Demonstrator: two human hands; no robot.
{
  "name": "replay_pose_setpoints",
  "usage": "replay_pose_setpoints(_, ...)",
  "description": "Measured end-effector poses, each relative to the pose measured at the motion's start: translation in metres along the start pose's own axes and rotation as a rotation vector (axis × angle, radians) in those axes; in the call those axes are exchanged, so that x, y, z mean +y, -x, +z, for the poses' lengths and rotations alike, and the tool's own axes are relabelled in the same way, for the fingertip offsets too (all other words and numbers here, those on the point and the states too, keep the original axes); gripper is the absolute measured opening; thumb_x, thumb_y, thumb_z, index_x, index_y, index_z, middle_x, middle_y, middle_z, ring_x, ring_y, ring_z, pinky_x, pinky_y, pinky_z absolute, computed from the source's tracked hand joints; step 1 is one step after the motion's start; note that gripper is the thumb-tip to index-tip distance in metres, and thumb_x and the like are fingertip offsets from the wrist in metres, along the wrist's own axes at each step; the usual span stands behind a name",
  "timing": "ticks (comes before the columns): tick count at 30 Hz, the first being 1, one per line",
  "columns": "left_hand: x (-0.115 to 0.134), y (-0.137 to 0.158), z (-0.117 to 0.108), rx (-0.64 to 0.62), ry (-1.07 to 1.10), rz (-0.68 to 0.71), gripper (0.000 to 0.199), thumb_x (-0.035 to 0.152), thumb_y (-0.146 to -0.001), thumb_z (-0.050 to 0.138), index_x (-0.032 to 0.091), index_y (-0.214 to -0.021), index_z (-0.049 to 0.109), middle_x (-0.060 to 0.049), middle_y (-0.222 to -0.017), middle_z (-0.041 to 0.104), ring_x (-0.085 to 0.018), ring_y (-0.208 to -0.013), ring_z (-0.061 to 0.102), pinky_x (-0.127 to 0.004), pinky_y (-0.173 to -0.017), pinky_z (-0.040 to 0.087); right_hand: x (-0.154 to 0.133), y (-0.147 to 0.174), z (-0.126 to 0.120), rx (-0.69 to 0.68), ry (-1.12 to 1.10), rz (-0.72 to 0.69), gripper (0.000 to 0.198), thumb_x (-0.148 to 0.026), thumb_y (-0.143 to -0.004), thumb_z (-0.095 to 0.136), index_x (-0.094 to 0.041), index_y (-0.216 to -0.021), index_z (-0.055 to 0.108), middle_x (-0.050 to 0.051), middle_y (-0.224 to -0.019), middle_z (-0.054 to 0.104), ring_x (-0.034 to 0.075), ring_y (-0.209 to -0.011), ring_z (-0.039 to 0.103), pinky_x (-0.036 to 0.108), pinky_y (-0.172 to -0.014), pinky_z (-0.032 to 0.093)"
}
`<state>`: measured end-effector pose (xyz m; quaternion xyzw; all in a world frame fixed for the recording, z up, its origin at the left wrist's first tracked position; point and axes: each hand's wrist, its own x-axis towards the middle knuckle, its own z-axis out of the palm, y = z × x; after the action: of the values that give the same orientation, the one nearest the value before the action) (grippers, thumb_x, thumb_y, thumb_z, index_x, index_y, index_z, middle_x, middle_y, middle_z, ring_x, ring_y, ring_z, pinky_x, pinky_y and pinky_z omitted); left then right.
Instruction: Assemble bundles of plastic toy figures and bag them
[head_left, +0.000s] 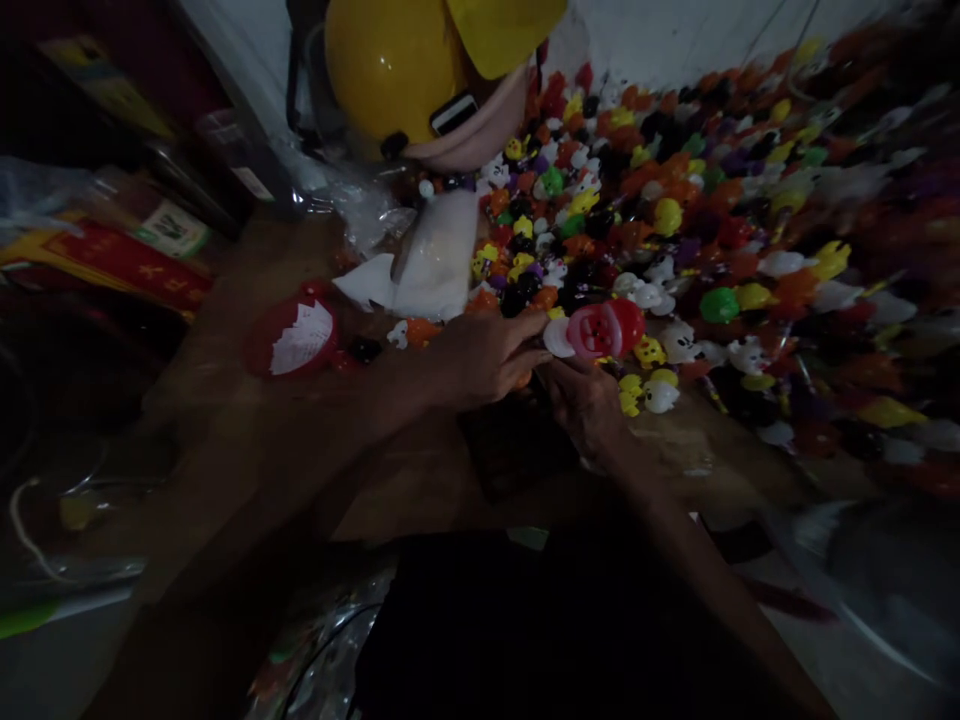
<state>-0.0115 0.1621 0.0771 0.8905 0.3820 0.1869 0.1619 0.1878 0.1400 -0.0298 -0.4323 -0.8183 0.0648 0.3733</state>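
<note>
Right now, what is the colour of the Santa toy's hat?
The Santa toy's hat is red; it shows best in the head view.

Toy heap [720, 305] beyond hands [491, 352], rightward

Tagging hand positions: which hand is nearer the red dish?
Left. The left hand is to the right of the red dish; the right hand is farther out that same way.

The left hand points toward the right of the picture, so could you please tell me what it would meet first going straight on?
Most likely the Santa toy: its white end lies right in front of the left hand, perhaps touching; dimness and blur leave the depth unclear.
</note>
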Motion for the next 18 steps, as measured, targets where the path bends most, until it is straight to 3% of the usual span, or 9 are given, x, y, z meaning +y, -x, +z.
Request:
replay_pose_setpoints(4, 0.006, -0.003, 0.0, 0.002, -0.137, 0.042, 0.015, 0.026, -0.102, 0.053, 0.015, -0.107, 0.062, -0.007, -0.094, 0.071, -0.021, -0.088, 0.068, -0.03, -0.073, 0.047, 0.01, -0.003, 0.0, -0.027, 0.113, 0.008, 0.025, -0.015, -0.092, 0.05, -0.018, -0.099, 0.074, 0.006, -0.074, 0.067, 0.016, -0.063, 0.057, 0.027, -0.06, 0.041)
replay_pose_setpoints(7, 0.01, -0.005, -0.003, -0.026, -0.191, 0.125, 0.017, 0.024, -0.101, 0.052, 0.013, -0.111, 0.061, -0.009, -0.097, 0.07, -0.023, -0.091, 0.067, -0.03, -0.074, 0.047, 0.011, -0.005, 0.005, 0.031, 0.134, 0.043, 0.021, -0.021, -0.093, 0.051, -0.019, -0.099, 0.071, 0.008, -0.075, 0.067, 0.02, -0.069, 0.058, 0.03, -0.064, 0.045)
replay_pose_setpoints(13, 0.004, -0.007, -0.001, -0.025, -0.249, 0.005, 0.017, 0.023, -0.1, 0.052, 0.014, -0.112, 0.061, -0.007, -0.088, 0.071, -0.02, -0.079, 0.067, -0.029, -0.066, 0.044, -0.001, -0.008, 0.003, 0.009, -0.149, 0.064, 0.024, -0.02, -0.096, 0.045, -0.019, -0.094, 0.069, 0.007, -0.084, 0.071, 0.017, -0.069, 0.062, 0.028, -0.065, 0.048)
replay_pose_setpoints(15, -0.001, -0.008, 0.003, -0.012, -0.213, -0.012, 0.016, 0.023, -0.1, 0.053, 0.014, -0.11, 0.062, -0.007, -0.087, 0.071, -0.019, -0.077, 0.067, -0.028, -0.065, 0.043, -0.003, -0.007, -0.009, 0.09, -0.222, 0.15, 0.022, -0.025, -0.097, 0.049, -0.02, -0.095, 0.07, 0.006, -0.084, 0.071, 0.017, -0.07, 0.063, 0.028, -0.066, 0.049)
replay_pose_setpoints(18, -0.007, -0.009, 0.01, 0.023, -0.206, -0.023, 0.016, 0.024, -0.1, 0.055, 0.014, -0.107, 0.065, -0.005, -0.082, 0.069, -0.017, -0.07, 0.064, -0.028, -0.061, 0.04, -0.006, -0.008, -0.037, 0.285, -0.354, 0.412, 0.022, -0.039, -0.096, 0.058, -0.02, -0.095, 0.069, 0.003, -0.076, 0.067, 0.016, -0.064, 0.059, 0.029, -0.062, 0.048)
